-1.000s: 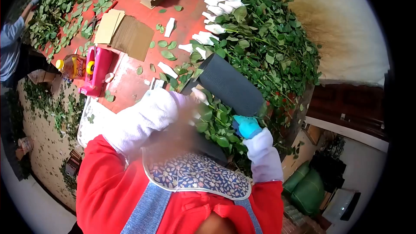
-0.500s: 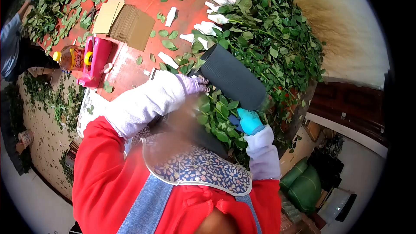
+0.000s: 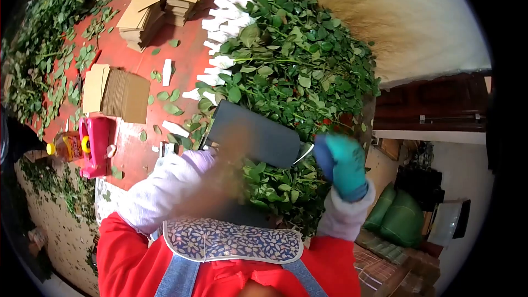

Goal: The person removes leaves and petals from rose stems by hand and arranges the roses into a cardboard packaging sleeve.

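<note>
A dark grey, tube-shaped wrap, finely ribbed, lies slantwise over cut leafy stems in front of me. My left hand, in a lavender glove, is at the wrap's left end. Its fingers look closed on that edge, partly covered by a brown blur. My right hand, in a teal glove with dark blue at the thumb side, is raised just off the wrap's right end. Its fingers are closed and smeared by motion. A thin white strip runs between this hand and the wrap; what it is I cannot tell.
Leafy stems with white netted flower heads are piled behind the wrap. Cardboard pieces and cardboard stacks lie on the red table. A pink tape dispenser and a bottle stand at left.
My right hand has lifted away to the right from the stems by the wrap, and the white strip has come into sight. My left hand stays at the wrap's left end. The view has shifted.
</note>
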Tool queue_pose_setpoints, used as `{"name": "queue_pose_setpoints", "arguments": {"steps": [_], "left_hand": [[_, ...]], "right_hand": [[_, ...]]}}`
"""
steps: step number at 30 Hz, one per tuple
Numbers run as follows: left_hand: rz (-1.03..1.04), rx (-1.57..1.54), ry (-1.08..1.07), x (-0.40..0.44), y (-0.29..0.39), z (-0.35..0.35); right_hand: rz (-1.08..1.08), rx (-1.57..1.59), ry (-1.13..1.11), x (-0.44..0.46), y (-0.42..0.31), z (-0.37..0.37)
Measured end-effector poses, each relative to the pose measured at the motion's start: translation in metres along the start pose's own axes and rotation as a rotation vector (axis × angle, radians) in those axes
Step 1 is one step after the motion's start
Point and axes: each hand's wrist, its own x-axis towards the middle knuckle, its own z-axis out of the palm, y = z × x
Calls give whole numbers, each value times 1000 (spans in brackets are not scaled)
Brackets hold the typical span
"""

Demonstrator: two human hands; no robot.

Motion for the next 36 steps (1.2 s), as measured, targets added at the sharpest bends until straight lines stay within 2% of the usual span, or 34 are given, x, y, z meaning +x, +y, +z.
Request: {"name": "queue_pose_setpoints", "arguments": {"steps": [1, 2, 4, 6, 9, 10, 12, 14, 18, 20, 22, 24, 26, 28, 30, 34, 35, 36], "left_hand": [[1, 10, -3, 0, 1, -1], [3, 24, -6, 1, 1, -2], [7, 59, -9, 5, 3, -5], [16, 112, -10, 9, 7, -3], [16, 222, -29, 6, 13, 0], [16, 249, -37, 6, 13, 0], [20, 265, -46, 2, 10, -1], [24, 230, -53, 5, 9, -6], [17, 205, -68, 6, 11, -7], [21, 201, -71, 3, 13, -4], [30, 171, -62, -2, 12, 0], [39, 98, -47, -6, 9, 4], [27, 15, -22, -11, 3, 7], [14, -59, 2, -17, -1, 9], [1, -123, 16, -17, -3, 11], [-29, -229, 13, -9, -1, 8], [-43, -267, 5, -5, -1, 7], [-57, -306, -1, -2, -2, 4]], "right_hand": [[-51, -59, 174, 20, -6, -11], [-375, -206, 513, 53, -21, -9], [-495, -357, 424, 128, -20, -2], [-305, -635, 381, 207, 48, 81], [-281, -801, 9, 236, 53, 91], [-308, -826, -173, 231, 45, 78], [-294, -705, -231, 213, 26, 54], [-445, -645, -24, 181, 0, 28], [-725, -623, 548, 83, -85, -11], [-707, -679, 490, 33, -101, -13], [-662, -584, 375, -6, -105, 2], [-606, -474, 101, -19, -85, 34], [-521, -462, -28, -26, -54, 74], [-424, -369, 53, -42, -28, 113], [-399, -413, 134, -52, -17, 141], [-257, -349, 188, -59, -4, 167], [-231, -344, 115, -57, 11, 173], [-260, -326, 138, -54, 12, 173]]}}
